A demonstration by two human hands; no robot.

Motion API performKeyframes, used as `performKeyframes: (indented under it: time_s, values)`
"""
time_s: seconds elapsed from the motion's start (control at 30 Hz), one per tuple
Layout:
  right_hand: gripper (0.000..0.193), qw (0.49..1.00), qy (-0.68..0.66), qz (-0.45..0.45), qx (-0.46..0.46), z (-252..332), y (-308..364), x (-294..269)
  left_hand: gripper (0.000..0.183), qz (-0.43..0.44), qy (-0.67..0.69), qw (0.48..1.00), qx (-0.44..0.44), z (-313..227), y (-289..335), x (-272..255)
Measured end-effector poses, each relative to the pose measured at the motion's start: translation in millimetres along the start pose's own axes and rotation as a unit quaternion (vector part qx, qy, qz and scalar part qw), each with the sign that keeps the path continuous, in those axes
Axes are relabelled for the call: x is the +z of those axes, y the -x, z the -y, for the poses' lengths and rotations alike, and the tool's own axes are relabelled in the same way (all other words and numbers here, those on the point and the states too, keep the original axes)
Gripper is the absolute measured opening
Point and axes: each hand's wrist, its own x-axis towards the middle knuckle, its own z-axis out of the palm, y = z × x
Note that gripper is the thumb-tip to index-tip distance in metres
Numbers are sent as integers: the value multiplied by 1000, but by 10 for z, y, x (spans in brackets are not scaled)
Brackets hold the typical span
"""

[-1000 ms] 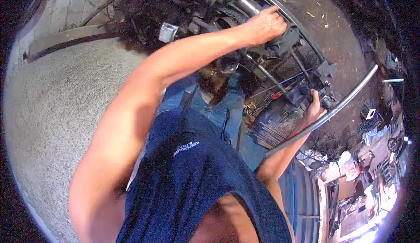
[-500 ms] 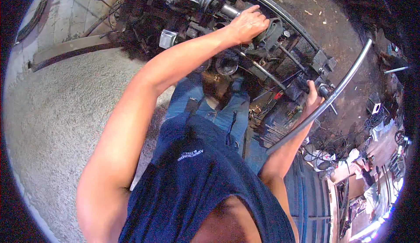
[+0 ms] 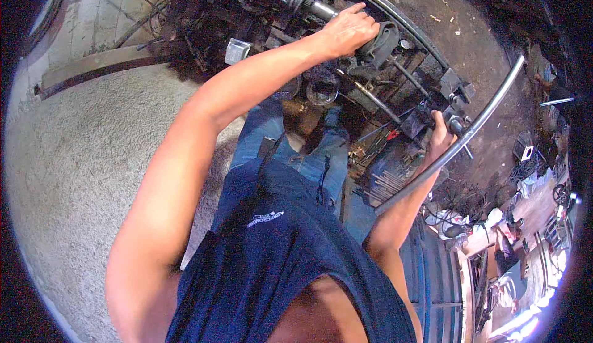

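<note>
A dark, greasy lathe-like machine (image 3: 272, 37) stretches in front of me. My left hand (image 3: 351, 32) reaches across it, beside a bright metal shaft (image 3: 322, 10). Its index finger points out along the shaft while the others curl down over something hidden beneath the palm. A dark grey rounded piece (image 3: 384, 41) sits against those fingers. At the machine's right end is my right hand (image 3: 440, 138), thumb raised and fingers bent next to a round metal hub (image 3: 456, 125). A long steel bar (image 3: 479, 122) passes in front of it, covering part of the fingers and wrist.
Thin rods (image 3: 390, 185) lie bunched on a tray below the right hand. Two slim steel shafts (image 3: 378, 103) run along the machine. Pale rough floor (image 3: 105, 157) spreads to the left. Cables and scraps (image 3: 457, 219) clutter the right, where another person (image 3: 509, 275) is partly visible.
Both hands keep nearly the same places on the machine, and the long bar holds its angle. My view has shifted slightly. The other person at far right has changed posture.
</note>
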Motion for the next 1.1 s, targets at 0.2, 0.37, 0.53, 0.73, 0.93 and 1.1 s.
performKeyframes:
  time_s: [0.2, 0.37, 0.53, 0.73, 0.93, 1.1]
  values:
    - [46, 998, -15, -42, -42, 21, 50, 48, 22, 11, 1, 1000, -1, 38, 7, 34]
    - [46, 999, -13, -32, -36, 37, 43, 75, 29, 10, -2, 1000, -3, 33, 22, 28]
    - [46, 999, -4, -23, -25, 9, 26, 46, 23, -3, 9, 1000, -2, 34, 29, -14]
    - [49, 1000, -4, -9, -11, 59, 10, 84, 27, 18, -7, 1000, -1, 71, 35, -111]
    - [36, 994, -44, -73, -70, 221, 117, 179, 27, 20, -4, 1000, 0, 132, 59, -196]
    - [36, 997, -45, -56, -38, 359, 163, 153, 28, 1, 3, 1000, -6, 133, 80, -184]
